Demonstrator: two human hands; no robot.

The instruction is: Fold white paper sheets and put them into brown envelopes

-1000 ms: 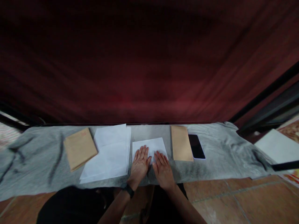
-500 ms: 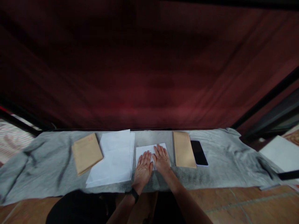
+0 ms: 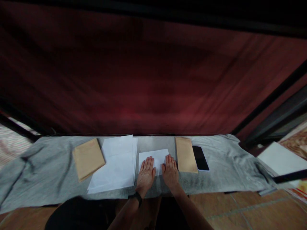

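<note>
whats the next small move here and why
I'd perhaps lift the right hand off the small white paper first: both hands rest palm down, the paper looks flat, and the left hand, fingers spread over its left side, could probably hold it steady alone.

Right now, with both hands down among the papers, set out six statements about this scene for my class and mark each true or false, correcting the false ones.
1. The left hand rests on the small white sheet. True.
2. The phone lies to the right of the narrow brown pile. True.
3. The right hand grips the phone. False: it lies at the small white sheet's right edge.
4. The dark wristband is on the right wrist. False: it is on the left.
5. The large white sheets lie between the square brown pile and the small white sheet. True.
6. The cloth underneath is red. False: it is grey.
</note>
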